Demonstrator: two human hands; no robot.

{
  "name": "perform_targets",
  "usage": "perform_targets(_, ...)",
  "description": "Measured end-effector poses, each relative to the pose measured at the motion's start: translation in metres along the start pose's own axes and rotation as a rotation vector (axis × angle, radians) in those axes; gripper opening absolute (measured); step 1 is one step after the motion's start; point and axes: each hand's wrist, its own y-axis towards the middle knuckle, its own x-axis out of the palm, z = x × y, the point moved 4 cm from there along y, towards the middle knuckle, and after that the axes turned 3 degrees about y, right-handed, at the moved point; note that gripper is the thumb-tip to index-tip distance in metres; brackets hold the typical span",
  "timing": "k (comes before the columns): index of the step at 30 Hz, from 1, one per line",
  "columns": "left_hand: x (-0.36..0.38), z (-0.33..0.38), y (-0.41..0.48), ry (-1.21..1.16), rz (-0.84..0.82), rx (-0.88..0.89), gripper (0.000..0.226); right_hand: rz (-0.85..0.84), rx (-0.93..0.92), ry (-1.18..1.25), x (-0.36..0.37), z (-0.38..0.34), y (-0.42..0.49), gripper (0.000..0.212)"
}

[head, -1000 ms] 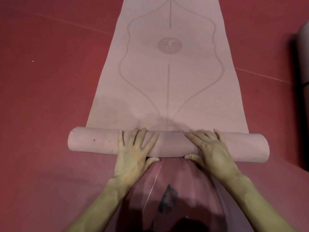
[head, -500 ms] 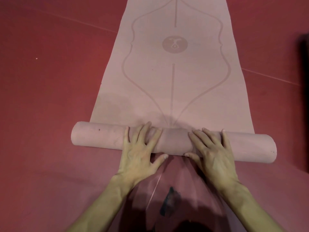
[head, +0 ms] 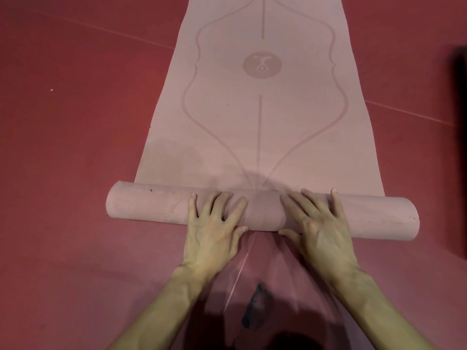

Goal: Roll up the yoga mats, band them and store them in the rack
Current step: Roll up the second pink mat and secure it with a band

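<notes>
On the rolled yoga mat (head: 151, 207) — left hand (head: 214, 231), right hand (head: 321, 228) press flat.

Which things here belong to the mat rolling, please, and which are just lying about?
Job: mat, half rolled; left hand and right hand, pressing flat on the roll.
Lying about: white speck on the floor; dark shape at the right edge, unclear.
</notes>
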Motion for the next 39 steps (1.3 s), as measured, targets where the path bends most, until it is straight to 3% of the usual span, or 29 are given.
perform_targets(5,0.0,0.002,0.008,-0.016,-0.015,-0.023,0.07,-0.043,-0.039,0.019,0.001,0.011,0.013,0.072)
perform_targets(15,0.0,0.004,0.014,-0.014,-0.029,-0.052,0.061,0.014,-0.002,0.015,-0.007,0.002,0.006,0.087)
perform_targets(22,0.001,0.009,0.015,0.02,-0.016,-0.083,0.078,-0.043,-0.034,0.007,-0.005,0.017,0.029,0.083)
perform_targets(28,0.005,0.008,0.027,0.044,-0.011,-0.123,0.06,-0.105,-0.013,0.021,-0.006,0.019,0.04,0.086)
perform_targets(32,0.004,0.007,0.035,0.029,-0.01,-0.132,0.059,-0.001,0.003,0.023,-0.012,0.007,0.03,0.091)
perform_targets(39,0.007,0.008,0.037,0.02,-0.069,-0.123,0.067,0.041,0.005,0.034,0.0,0.006,0.029,0.074)
